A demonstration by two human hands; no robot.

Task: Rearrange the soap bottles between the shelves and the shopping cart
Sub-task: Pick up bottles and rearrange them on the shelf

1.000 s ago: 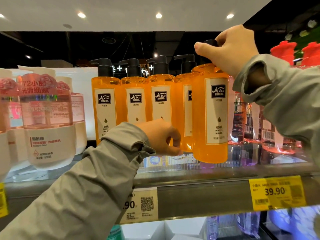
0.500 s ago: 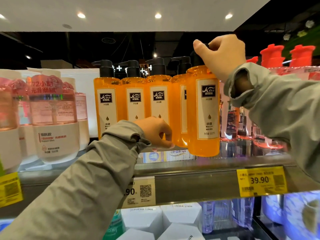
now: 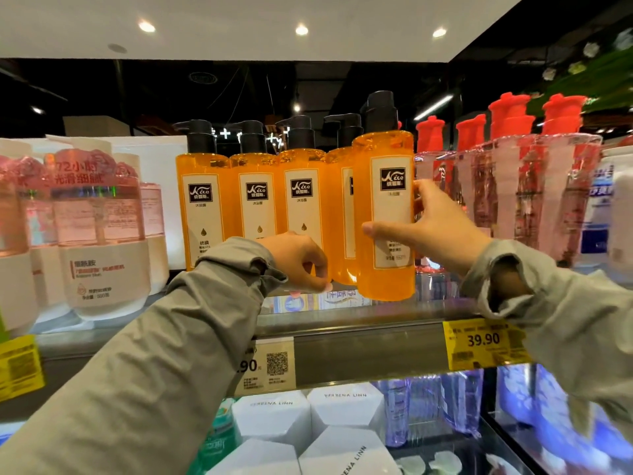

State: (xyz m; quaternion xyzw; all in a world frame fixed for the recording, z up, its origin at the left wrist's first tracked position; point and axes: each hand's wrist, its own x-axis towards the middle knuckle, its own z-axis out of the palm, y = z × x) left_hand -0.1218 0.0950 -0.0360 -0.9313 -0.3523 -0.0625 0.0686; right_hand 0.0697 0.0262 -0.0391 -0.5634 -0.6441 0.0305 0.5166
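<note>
Orange soap bottle (image 3: 385,207) with a black pump top stands upright at the front of the shelf (image 3: 359,337), just before the right end of a row of four matching bottles (image 3: 253,200). Whether its base rests on the shelf or hangs just above it cannot be told. The right hand (image 3: 435,231) grips it from the right side at label height, thumb laid across the front of the label and fingers wrapped round the far side. The left hand (image 3: 298,262) sits low in front of the row, fingers curled with their tips by the base of the bottles; whether it pinches anything cannot be told. Pink bottles (image 3: 99,234) fill the shelf to the left, and clear bottles with red caps (image 3: 507,186) stand to the right. A yellow price tag (image 3: 484,341) hangs on the shelf edge, with white boxes (image 3: 274,416) on the level below.
</note>
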